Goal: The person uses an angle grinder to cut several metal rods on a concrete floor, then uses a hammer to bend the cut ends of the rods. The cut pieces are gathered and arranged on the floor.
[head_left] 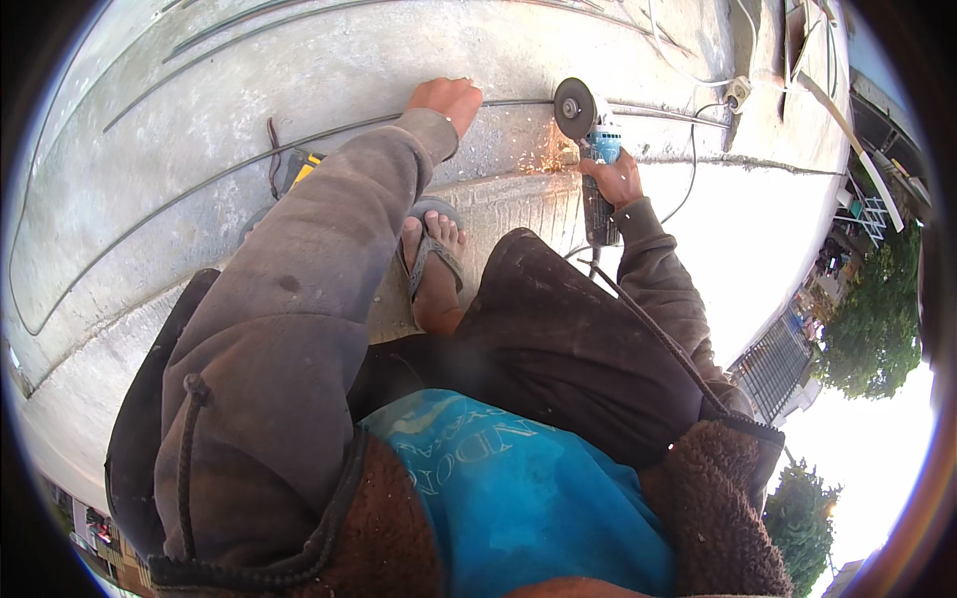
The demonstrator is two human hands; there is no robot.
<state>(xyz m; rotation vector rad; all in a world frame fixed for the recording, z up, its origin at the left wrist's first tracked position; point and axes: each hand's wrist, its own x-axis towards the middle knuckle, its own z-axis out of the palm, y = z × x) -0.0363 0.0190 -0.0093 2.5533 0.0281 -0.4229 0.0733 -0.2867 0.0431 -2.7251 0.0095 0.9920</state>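
One rod [520, 102], upper centre | left hand [446, 101]: clasping rod | right hand [616, 180]: gripping grinder [604, 146] | sparks [548, 156]: cut apparently underway, remainder unclear

On the front of your bright blue cloth shirt [548, 508], at the near side, you carry pale, thin-lined lettering [488, 446]. It runs across the upper part of the cloth, from the middle toward the left: large outlined capitals, with a smaller, looser line of marks beside them, toward the far side. Folds bend both lines, and you can make out the smaller one only in part. Farther off, to the right, your teal-and-black angle grinder [601, 149] has small whitish marks on its teal housing, too small for you to tell as letters.
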